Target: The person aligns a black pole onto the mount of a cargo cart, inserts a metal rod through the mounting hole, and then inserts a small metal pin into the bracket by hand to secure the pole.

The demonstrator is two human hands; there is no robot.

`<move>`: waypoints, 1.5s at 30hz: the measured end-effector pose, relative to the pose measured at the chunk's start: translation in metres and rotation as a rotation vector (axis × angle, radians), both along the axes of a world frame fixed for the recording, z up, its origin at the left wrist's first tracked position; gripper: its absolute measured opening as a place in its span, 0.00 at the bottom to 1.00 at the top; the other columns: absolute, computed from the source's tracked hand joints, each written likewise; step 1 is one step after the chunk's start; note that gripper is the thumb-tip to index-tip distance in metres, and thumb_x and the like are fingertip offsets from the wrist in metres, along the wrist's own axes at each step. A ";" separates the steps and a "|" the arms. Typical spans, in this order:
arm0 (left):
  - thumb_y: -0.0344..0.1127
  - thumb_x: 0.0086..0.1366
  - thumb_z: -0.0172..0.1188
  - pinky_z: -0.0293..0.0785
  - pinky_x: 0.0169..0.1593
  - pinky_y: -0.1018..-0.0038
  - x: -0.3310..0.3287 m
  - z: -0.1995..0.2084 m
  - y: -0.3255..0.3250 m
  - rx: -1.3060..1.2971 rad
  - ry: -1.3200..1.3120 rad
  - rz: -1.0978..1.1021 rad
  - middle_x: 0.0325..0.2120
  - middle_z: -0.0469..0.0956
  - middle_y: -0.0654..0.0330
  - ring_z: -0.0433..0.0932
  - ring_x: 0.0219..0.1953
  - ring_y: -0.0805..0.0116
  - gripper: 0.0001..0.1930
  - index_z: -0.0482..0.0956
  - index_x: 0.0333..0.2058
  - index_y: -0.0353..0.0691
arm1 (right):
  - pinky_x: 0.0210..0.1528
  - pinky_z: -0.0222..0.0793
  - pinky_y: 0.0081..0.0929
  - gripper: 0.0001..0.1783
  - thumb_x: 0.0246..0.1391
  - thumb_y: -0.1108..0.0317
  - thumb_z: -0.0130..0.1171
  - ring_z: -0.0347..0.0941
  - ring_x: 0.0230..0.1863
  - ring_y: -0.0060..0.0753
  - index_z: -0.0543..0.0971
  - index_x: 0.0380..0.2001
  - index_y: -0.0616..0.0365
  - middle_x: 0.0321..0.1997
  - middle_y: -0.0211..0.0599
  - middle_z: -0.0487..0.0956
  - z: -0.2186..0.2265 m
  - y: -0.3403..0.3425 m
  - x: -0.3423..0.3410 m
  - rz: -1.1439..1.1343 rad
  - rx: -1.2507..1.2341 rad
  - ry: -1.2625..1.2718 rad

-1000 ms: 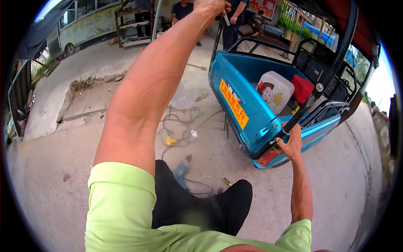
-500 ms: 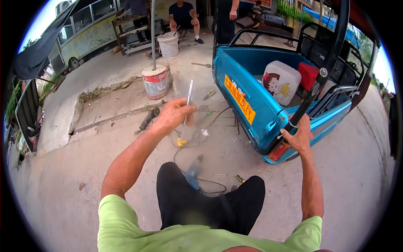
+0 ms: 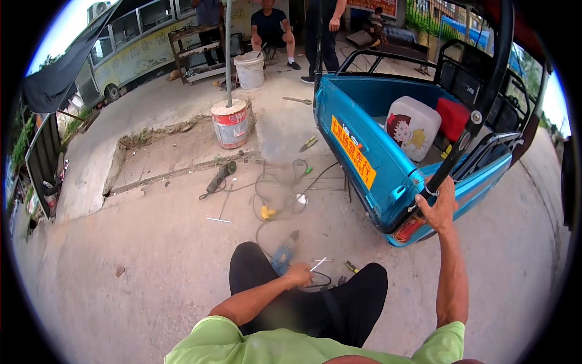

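My left hand is closed around a thin pale rod, low between my knees. The rod's free end points up and to the right. Just beyond that hand, a blue power drill lies on the ground, its chuck end pointing away from me. My right hand grips the lower part of a black post at the near corner of a blue cargo bed. Its thumb shows on the left side, while the post and bed corner partly hide the fingers. A small yellow-and-black tool rests by my right knee.
Loose cables with a yellow plug trail over the concrete. An angle grinder, a T-shaped metal tool and pliers lie farther out. A red-and-white bucket holds a pole. Beyond are a white bucket and several people.
My left hand has come down and back toward my lap, still holding the rod. My right hand keeps its place on the post. The standing person shows more fully.
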State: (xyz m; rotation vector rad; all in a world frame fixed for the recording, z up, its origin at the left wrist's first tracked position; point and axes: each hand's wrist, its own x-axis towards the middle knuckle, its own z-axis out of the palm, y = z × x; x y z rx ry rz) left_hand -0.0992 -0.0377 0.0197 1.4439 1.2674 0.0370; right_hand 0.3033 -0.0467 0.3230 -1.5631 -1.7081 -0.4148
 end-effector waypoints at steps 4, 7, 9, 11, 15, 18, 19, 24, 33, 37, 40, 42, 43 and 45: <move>0.42 0.67 0.61 0.74 0.25 0.70 -0.002 -0.037 -0.012 0.025 -0.136 0.121 0.23 0.82 0.56 0.79 0.20 0.67 0.14 0.81 0.36 0.34 | 0.65 0.59 0.53 0.26 0.44 0.54 0.69 0.67 0.60 0.59 0.78 0.44 0.59 0.49 0.49 0.76 0.004 0.000 -0.004 0.007 0.057 -0.008; 0.44 0.65 0.62 0.73 0.24 0.65 -0.013 -0.059 -0.009 -0.087 -0.058 0.232 0.20 0.82 0.53 0.78 0.19 0.63 0.16 0.83 0.28 0.34 | 0.64 0.60 0.52 0.26 0.44 0.53 0.69 0.68 0.58 0.57 0.78 0.42 0.59 0.48 0.47 0.76 0.008 -0.003 -0.007 0.031 0.071 -0.020; 0.44 0.70 0.58 0.62 0.19 0.68 -0.031 -0.064 0.008 -0.273 0.051 0.290 0.23 0.83 0.57 0.72 0.16 0.68 0.15 0.82 0.42 0.36 | 0.63 0.60 0.51 0.25 0.43 0.54 0.69 0.68 0.57 0.57 0.78 0.41 0.59 0.47 0.47 0.76 0.010 0.004 -0.013 0.068 0.072 -0.002; 0.41 0.69 0.57 0.64 0.20 0.69 -0.045 -0.034 0.031 -0.286 -0.164 0.376 0.25 0.82 0.54 0.71 0.17 0.69 0.14 0.82 0.44 0.36 | 0.62 0.60 0.51 0.25 0.43 0.54 0.68 0.67 0.57 0.56 0.77 0.41 0.58 0.47 0.47 0.75 0.005 0.005 -0.011 0.050 0.051 -0.001; 0.42 0.75 0.50 0.66 0.23 0.72 -0.045 0.126 0.111 0.066 -0.425 0.421 0.24 0.80 0.55 0.70 0.17 0.70 0.20 0.76 0.55 0.32 | 0.62 0.60 0.52 0.26 0.43 0.52 0.68 0.67 0.57 0.56 0.77 0.41 0.59 0.47 0.47 0.74 -0.001 0.001 -0.006 0.037 0.047 0.021; 0.42 0.76 0.51 0.69 0.24 0.76 -0.046 0.257 0.146 0.558 -0.705 0.575 0.25 0.80 0.56 0.72 0.19 0.74 0.27 0.64 0.66 0.29 | 0.62 0.60 0.51 0.26 0.43 0.53 0.68 0.67 0.57 0.56 0.76 0.41 0.59 0.47 0.46 0.75 0.003 0.001 -0.010 0.043 0.056 -0.003; 0.41 0.76 0.51 0.70 0.26 0.77 -0.050 0.294 0.156 0.635 -0.801 0.553 0.26 0.81 0.56 0.72 0.20 0.74 0.28 0.63 0.67 0.29 | 0.62 0.60 0.51 0.25 0.43 0.53 0.68 0.67 0.57 0.56 0.77 0.41 0.58 0.47 0.45 0.75 0.004 0.001 -0.013 0.032 0.049 0.004; 0.38 0.77 0.51 0.76 0.31 0.77 -0.036 0.432 0.206 0.905 -0.984 0.440 0.28 0.82 0.56 0.78 0.23 0.73 0.21 0.70 0.60 0.28 | 0.62 0.60 0.50 0.25 0.43 0.56 0.69 0.68 0.56 0.54 0.76 0.42 0.58 0.46 0.44 0.75 -0.001 0.005 -0.011 0.022 0.071 0.021; 0.36 0.76 0.51 0.80 0.33 0.71 -0.006 0.552 0.242 1.091 -1.053 0.431 0.28 0.83 0.53 0.81 0.23 0.68 0.12 0.78 0.46 0.34 | 0.59 0.64 0.44 0.28 0.42 0.56 0.70 0.70 0.53 0.48 0.75 0.45 0.58 0.47 0.41 0.74 0.001 0.003 -0.018 -0.015 -0.006 0.089; 0.34 0.75 0.51 0.79 0.26 0.69 -0.002 0.572 0.264 1.049 -1.069 0.473 0.25 0.82 0.52 0.79 0.20 0.65 0.11 0.76 0.42 0.31 | 0.57 0.66 0.42 0.27 0.42 0.57 0.70 0.71 0.52 0.47 0.76 0.44 0.57 0.47 0.40 0.75 -0.004 0.005 -0.011 -0.008 0.035 0.031; 0.35 0.75 0.51 0.79 0.26 0.69 -0.006 0.583 0.275 1.106 -0.993 0.443 0.25 0.83 0.50 0.81 0.20 0.64 0.11 0.77 0.41 0.31 | 0.57 0.66 0.42 0.26 0.42 0.59 0.70 0.71 0.52 0.48 0.76 0.44 0.58 0.47 0.40 0.75 -0.004 0.007 -0.012 0.024 0.020 0.012; 0.36 0.75 0.51 0.80 0.27 0.69 -0.005 0.579 0.274 1.135 -0.938 0.451 0.26 0.84 0.49 0.82 0.20 0.64 0.12 0.77 0.40 0.31 | 0.57 0.67 0.42 0.25 0.43 0.60 0.69 0.71 0.52 0.48 0.76 0.44 0.58 0.47 0.40 0.75 -0.004 0.006 -0.008 0.062 0.062 0.048; 0.36 0.75 0.51 0.79 0.27 0.69 -0.006 0.576 0.274 1.136 -0.917 0.454 0.25 0.84 0.50 0.82 0.20 0.64 0.12 0.77 0.40 0.32 | 0.57 0.67 0.42 0.25 0.43 0.59 0.69 0.71 0.52 0.47 0.76 0.43 0.58 0.46 0.40 0.75 -0.002 0.007 -0.012 0.038 0.060 0.060; 0.36 0.75 0.51 0.79 0.27 0.69 -0.006 0.567 0.272 1.132 -0.898 0.459 0.25 0.84 0.50 0.81 0.20 0.64 0.12 0.77 0.39 0.32 | 0.57 0.67 0.42 0.25 0.43 0.58 0.69 0.72 0.52 0.47 0.76 0.43 0.58 0.46 0.40 0.75 -0.004 0.008 -0.011 0.036 0.064 0.051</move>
